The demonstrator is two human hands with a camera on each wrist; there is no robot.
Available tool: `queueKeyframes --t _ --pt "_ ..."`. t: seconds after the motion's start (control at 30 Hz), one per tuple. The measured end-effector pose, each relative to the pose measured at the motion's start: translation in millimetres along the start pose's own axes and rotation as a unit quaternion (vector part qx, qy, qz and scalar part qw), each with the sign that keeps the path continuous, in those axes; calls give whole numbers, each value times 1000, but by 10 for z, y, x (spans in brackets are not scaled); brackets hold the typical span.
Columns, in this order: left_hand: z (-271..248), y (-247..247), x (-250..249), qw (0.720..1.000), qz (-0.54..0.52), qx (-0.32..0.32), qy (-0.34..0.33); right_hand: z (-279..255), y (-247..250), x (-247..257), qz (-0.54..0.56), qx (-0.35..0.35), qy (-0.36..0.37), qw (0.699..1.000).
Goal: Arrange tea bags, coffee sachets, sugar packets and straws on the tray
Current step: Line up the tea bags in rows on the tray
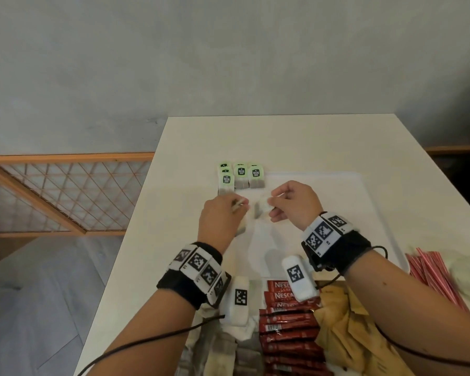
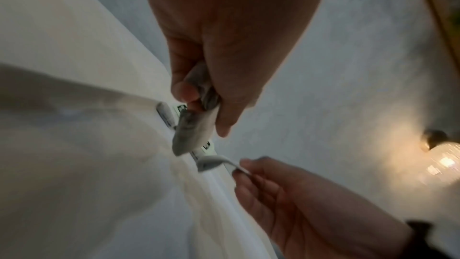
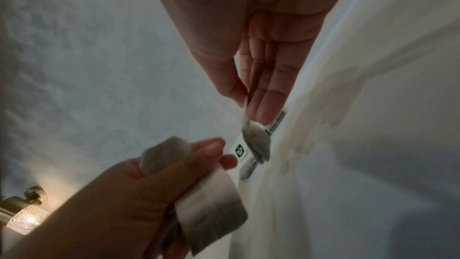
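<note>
A white tray (image 1: 337, 213) lies on the white table (image 1: 152, 253). Several tea bags with green tags (image 1: 240, 176) lie in rows at its far left corner. My left hand (image 1: 236, 206) hovers over the tray's left side and grips a small bunch of tea bags (image 1: 241, 226), also seen in the left wrist view (image 2: 194, 127) and the right wrist view (image 3: 209, 200). Just to its right, my right hand (image 1: 276, 199) pinches one tea bag (image 1: 261, 211) between thumb and fingers; the bag (image 3: 256, 141) hangs below the fingertips. The two hands are close but apart.
At the near table edge lie loose tea bags (image 1: 220, 348), red coffee sachets (image 1: 288, 327), yellow-brown packets (image 1: 345, 329) and red-striped straws (image 1: 432, 272). A wooden lattice rail (image 1: 65, 194) stands left of the table. A wall lamp (image 2: 440, 164) glows behind.
</note>
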State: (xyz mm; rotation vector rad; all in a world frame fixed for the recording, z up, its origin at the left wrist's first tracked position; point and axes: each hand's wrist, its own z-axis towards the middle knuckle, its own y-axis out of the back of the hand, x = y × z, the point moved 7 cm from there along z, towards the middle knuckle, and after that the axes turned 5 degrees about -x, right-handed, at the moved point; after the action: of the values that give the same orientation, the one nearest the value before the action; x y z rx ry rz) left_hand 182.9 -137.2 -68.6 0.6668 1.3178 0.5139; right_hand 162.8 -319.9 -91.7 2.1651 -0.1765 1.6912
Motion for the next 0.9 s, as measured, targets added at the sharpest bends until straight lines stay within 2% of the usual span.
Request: queueKeyframes --t 0.17,0.27,0.37,0.57,0.77,0.9 --pt "-148 -236 -292 994 69 39 -79 -51 -8 19 17 -3 -20 1000" --pt "-156 -255 -322 991 88 17 -103 -76 -51 59 21 18 -28 999" --pt "-91 -210 -269 994 41 1 -100 -66 -96 79 39 49 -28 998" --pt "94 -156 -29 999 -36 36 -17 113 -146 34 -94 89 18 991" --pt "228 -138 255 988 -113 35 94 296 -422 34 -61 145 9 987" --pt "306 -137 360 977 -149 72 132 519 -502 32 -130 110 41 985"
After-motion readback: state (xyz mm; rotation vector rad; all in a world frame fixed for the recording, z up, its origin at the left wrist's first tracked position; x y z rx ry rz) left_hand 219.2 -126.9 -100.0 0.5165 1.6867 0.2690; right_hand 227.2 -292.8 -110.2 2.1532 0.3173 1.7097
